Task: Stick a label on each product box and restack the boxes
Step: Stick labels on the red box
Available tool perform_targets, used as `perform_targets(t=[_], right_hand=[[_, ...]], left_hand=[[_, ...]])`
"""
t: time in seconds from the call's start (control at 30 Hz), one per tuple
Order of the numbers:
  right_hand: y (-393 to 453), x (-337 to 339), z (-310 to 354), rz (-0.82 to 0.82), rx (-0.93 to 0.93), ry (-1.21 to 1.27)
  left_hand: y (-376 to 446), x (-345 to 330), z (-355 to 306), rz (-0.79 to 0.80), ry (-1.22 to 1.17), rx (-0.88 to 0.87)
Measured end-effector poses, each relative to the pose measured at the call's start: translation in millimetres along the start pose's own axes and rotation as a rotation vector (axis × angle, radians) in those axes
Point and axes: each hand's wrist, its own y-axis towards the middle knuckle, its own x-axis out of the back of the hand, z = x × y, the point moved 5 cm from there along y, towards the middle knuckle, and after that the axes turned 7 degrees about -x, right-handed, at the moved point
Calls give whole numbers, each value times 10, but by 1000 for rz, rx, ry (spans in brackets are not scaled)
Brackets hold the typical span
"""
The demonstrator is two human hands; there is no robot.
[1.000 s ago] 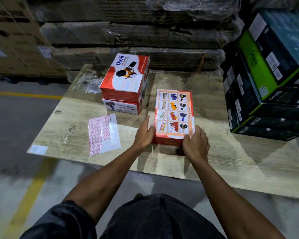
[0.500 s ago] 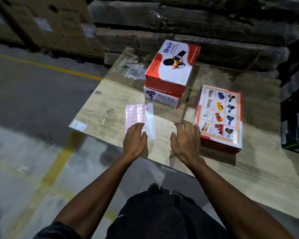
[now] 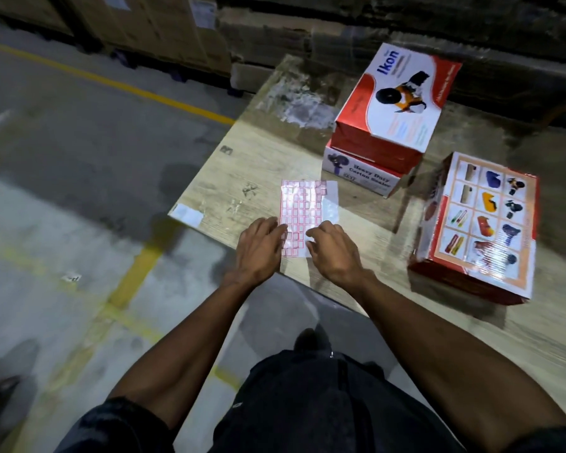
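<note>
Both hands had come onto the sheet (image 3: 303,209) near the counter (image 3: 373,282) edge, left (image 3: 258,250) flat, right (image 3: 334,251) fingertips curled picking; I judged labels thin, floppy, best lifted by a corner.

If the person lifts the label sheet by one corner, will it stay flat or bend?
The label sheet will probably bend: it looks thin and lies quite flat on the board. Its bare glossy strip suggests slippery backing. It likely weighs very little, so both hands at its near edge could easily shift it.
</note>
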Motion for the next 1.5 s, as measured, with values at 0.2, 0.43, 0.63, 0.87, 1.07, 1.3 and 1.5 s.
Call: perform_targets(t=[0.2, 0.43, 0.63, 0.87, 1.07, 1.3, 1.5], right_hand=[[117, -69, 159, 12, 35, -53], [184, -146, 213, -12, 23, -121], [197, -150, 224, -41, -3, -86], [310, -139, 263, -48, -84, -44], [326, -175, 238, -29, -133, 19], [257, -149, 136, -11, -114, 183], [189, 36, 51, -54, -97, 393]], left_hand=[[-19, -44, 42, -5, 15, -35], [-35, -87, 100, -38, 8, -65], [-48, -110, 141, -67, -16, -70], [-47, -141, 154, -49, -19, -58], [-58, -119, 150, -23, -27, -51], [-59, -105, 147, -6, -36, -31], [-32, -56, 94, -2, -55, 8]])
